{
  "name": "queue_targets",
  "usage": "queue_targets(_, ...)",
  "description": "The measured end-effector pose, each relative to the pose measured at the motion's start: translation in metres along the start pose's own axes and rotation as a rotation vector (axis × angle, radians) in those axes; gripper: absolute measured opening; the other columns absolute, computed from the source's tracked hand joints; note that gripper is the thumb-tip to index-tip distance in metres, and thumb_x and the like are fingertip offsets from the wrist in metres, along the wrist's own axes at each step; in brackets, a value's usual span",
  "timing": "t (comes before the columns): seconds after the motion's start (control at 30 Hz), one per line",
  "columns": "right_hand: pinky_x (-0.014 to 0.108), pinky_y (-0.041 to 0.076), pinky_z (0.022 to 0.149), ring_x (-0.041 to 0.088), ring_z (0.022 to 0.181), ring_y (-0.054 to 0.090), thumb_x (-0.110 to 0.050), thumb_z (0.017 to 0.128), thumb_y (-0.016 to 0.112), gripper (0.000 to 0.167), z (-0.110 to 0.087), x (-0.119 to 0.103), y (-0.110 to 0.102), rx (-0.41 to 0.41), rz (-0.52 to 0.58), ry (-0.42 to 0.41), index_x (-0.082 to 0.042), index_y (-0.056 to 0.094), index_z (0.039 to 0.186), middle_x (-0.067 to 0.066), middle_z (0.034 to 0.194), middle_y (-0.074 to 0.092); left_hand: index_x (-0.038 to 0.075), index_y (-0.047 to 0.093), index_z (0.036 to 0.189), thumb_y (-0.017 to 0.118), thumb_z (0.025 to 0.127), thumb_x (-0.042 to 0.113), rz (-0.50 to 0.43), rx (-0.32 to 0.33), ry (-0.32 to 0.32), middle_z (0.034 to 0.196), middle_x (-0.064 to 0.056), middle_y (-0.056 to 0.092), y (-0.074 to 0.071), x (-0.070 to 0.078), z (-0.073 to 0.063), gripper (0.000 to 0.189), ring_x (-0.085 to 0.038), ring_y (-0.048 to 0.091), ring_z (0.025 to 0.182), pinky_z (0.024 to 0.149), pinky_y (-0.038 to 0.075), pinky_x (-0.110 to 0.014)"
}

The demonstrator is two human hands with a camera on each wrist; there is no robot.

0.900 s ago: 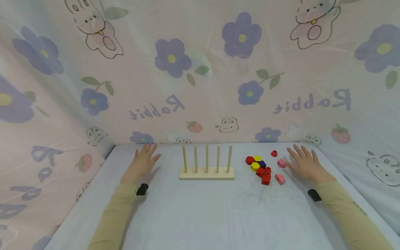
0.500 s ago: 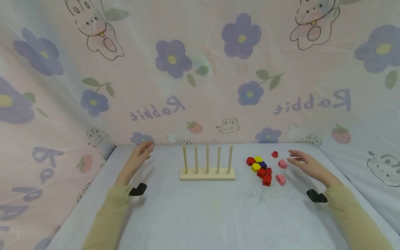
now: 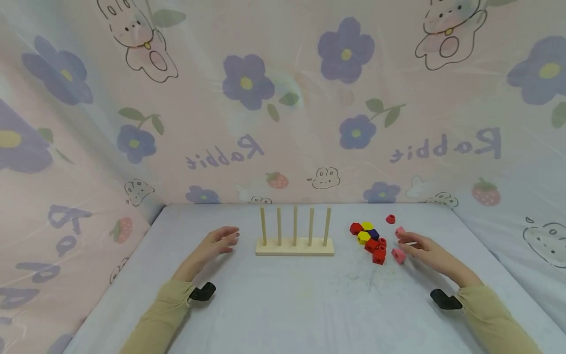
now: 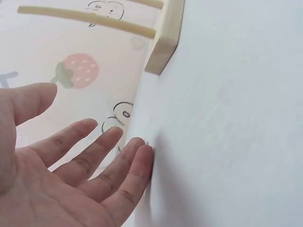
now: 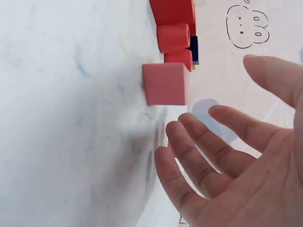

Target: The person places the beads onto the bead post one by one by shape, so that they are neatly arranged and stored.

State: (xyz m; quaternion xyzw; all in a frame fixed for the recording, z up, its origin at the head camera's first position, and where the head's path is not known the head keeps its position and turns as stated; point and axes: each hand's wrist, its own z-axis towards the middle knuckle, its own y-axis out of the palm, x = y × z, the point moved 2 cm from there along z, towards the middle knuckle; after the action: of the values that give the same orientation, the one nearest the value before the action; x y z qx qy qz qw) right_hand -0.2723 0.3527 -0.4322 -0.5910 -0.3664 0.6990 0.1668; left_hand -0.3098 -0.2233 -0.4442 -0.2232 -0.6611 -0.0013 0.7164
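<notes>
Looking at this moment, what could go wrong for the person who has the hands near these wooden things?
The right hand is close beside the nearer pink block, so it might knock that block away. The red blocks are crowded together near the yellow blocks; taking one could push its neighbours. The left hand is not far from the peg stand, so a wide sweep might shift or tip it.
</notes>
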Motion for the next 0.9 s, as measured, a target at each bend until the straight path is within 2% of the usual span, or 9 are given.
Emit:
queue_targets(0.13, 0.023, 0.048, 0.077, 0.034, 0.104, 0.055, -0.02, 0.099, 0.053, 0.05, -0.004, 0.0, 0.004, 0.002, -0.004, -0.044, 0.008, 0.04, 0.138, 0.028, 0.13, 0.05, -0.006, 0.043, 0.137, 0.054, 0.099, 0.024, 0.002, -0.041, -0.002, 0.135, -0.026, 0.048, 0.009, 0.001, 0.0, 0.05, -0.037, 0.051, 0.119, 0.091, 0.047, -0.041)
queue_targets(0.23, 0.024, 0.048, 0.076, 0.031, 0.102, 0.055, -0.018, 0.098, 0.054, 0.048, -0.005, 0.001, 0.007, 0.009, -0.007, -0.04, 0.007, 0.042, 0.138, 0.027, 0.127, 0.052, -0.005, 0.044, 0.137, 0.055, 0.098, 0.023, 0.017, -0.065, -0.015, 0.136, -0.023, 0.048, 0.015, 0.003, 0.001, 0.049, -0.035, 0.051, 0.119, 0.091, 0.047, -0.04)
queue_targets(0.33, 0.025, 0.049, 0.075, 0.03, 0.101, 0.056, -0.022, 0.097, 0.057, 0.05, -0.005, 0.003, 0.01, 0.011, -0.012, -0.003, 0.005, 0.043, 0.137, 0.024, 0.123, 0.054, -0.003, 0.044, 0.137, 0.057, 0.097, 0.022, 0.034, -0.086, -0.016, 0.137, -0.02, 0.049, 0.02, 0.006, 0.002, 0.049, -0.033, 0.05, 0.12, 0.091, 0.046, -0.04)
queue_targets(0.43, 0.027, 0.049, 0.075, 0.03, 0.1, 0.056, -0.024, 0.095, 0.06, 0.053, -0.005, 0.004, 0.012, 0.004, -0.021, 0.028, 0.005, 0.044, 0.136, 0.021, 0.12, 0.056, -0.004, 0.044, 0.137, 0.061, 0.094, 0.02, 0.055, -0.111, 0.018, 0.137, -0.02, 0.049, 0.024, 0.007, 0.004, 0.052, -0.035, 0.049, 0.121, 0.093, 0.045, -0.042)
queue_targets(0.63, 0.027, 0.049, 0.076, 0.027, 0.097, 0.056, -0.027, 0.091, 0.066, 0.053, -0.005, 0.004, 0.014, 0.003, -0.037, 0.063, 0.004, 0.05, 0.13, 0.018, 0.117, 0.058, -0.001, 0.047, 0.137, 0.076, 0.083, 0.021, 0.151, -0.137, 0.054, 0.137, -0.016, 0.05, 0.031, 0.007, 0.014, 0.066, -0.036, 0.049, 0.121, 0.098, 0.039, -0.047)
queue_targets(0.77, 0.03, 0.049, 0.075, 0.026, 0.094, 0.056, -0.028, 0.09, 0.067, 0.052, -0.004, 0.003, 0.015, 0.02, -0.064, 0.082, 0.005, 0.052, 0.127, 0.016, 0.113, 0.059, 0.001, 0.049, 0.136, 0.08, 0.078, 0.019, 0.187, -0.138, 0.061, 0.135, -0.014, 0.052, 0.035, 0.006, 0.022, 0.068, -0.033, 0.051, 0.117, 0.094, 0.043, -0.044)
queue_targets(0.9, 0.032, 0.049, 0.073, 0.027, 0.092, 0.056, -0.029, 0.089, 0.069, 0.049, -0.004, 0.002, 0.013, 0.043, -0.106, 0.13, 0.006, 0.055, 0.12, 0.012, 0.104, 0.06, -0.001, 0.052, 0.132, 0.081, 0.077, 0.013, 0.16, -0.138, 0.058, 0.131, -0.017, 0.054, 0.038, 0.005, 0.027, 0.064, -0.032, 0.053, 0.11, 0.087, 0.046, -0.037)
